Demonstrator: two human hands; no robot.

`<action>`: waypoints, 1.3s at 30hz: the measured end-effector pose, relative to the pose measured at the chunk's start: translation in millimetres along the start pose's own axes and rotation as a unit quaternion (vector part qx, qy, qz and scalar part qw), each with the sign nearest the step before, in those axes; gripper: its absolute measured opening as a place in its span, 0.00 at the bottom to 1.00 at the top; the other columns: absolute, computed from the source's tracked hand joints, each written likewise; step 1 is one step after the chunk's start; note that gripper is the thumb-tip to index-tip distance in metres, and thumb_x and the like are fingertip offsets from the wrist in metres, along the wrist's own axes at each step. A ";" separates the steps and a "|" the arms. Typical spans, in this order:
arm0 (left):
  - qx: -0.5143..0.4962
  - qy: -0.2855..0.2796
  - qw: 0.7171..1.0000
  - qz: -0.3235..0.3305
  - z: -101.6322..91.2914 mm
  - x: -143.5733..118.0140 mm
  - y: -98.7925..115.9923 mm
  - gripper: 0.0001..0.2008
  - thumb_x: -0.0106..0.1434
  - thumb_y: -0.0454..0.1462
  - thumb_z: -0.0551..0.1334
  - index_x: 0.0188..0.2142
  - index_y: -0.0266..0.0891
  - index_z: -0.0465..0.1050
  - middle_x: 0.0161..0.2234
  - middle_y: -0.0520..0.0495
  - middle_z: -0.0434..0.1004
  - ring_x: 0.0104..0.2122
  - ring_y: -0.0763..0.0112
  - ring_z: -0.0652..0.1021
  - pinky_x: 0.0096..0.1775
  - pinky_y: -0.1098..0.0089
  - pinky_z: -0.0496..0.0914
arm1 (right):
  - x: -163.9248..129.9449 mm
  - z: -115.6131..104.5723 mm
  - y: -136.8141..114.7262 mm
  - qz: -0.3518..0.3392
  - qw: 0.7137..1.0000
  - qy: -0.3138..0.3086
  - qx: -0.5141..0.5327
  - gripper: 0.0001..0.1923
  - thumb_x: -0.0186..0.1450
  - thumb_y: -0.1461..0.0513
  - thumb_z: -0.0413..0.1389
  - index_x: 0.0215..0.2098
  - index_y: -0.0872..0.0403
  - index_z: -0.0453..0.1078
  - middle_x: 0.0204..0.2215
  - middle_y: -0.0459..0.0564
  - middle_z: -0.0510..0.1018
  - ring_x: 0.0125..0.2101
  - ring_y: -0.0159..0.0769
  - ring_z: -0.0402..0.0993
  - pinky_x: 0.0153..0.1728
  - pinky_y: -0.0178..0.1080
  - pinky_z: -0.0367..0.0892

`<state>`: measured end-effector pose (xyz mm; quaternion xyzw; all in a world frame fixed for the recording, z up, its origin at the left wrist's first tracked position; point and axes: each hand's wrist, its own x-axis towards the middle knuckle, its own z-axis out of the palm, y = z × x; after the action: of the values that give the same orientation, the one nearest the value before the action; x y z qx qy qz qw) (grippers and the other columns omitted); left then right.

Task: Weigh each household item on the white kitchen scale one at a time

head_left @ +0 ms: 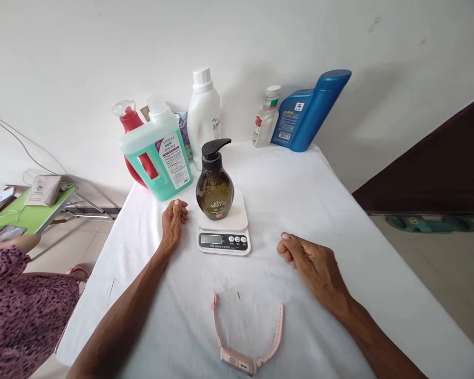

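A dark brown pump bottle [215,184] with a black pump head stands upright on a white digital kitchen scale [224,249]. The scale's display is at its front, beside several round buttons. To the left of the scale my left hand [174,222] rests on the white cloth, fingers curled in and nothing seen in them. My right hand [314,263] lies closed to the right of the scale, apart from it, with its thumb over the bent fingers. Nearer to me a pink wristwatch [239,360] lies with its strap spread apart.
Along the wall stand a green liquid jug [158,158], a red bottle [130,121], a white detergent bottle [203,116], a clear bottle [265,123] and a blue oil jug [306,116]. A person in a patterned garment [27,310] sits at left near a green table [39,216].
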<state>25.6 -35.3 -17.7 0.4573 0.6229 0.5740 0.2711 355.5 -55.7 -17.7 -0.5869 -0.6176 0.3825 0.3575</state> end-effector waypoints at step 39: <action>0.151 0.246 0.957 0.022 -109.8 42.7 13.2 0.29 0.42 0.43 0.81 0.40 0.41 0.72 0.37 0.46 0.81 0.36 0.61 0.80 0.37 0.63 0.74 | 47.9 21.6 -15.1 -0.015 1.000 0.006 0.010 0.29 0.67 0.37 0.53 0.24 0.50 0.72 0.21 0.50 0.75 0.23 0.40 0.70 0.25 0.39 0.67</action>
<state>-84.3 -50.0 24.3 0.3509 0.7396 0.5738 0.0243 326.8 -9.3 -14.3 -0.5766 -0.6204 0.3794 0.3725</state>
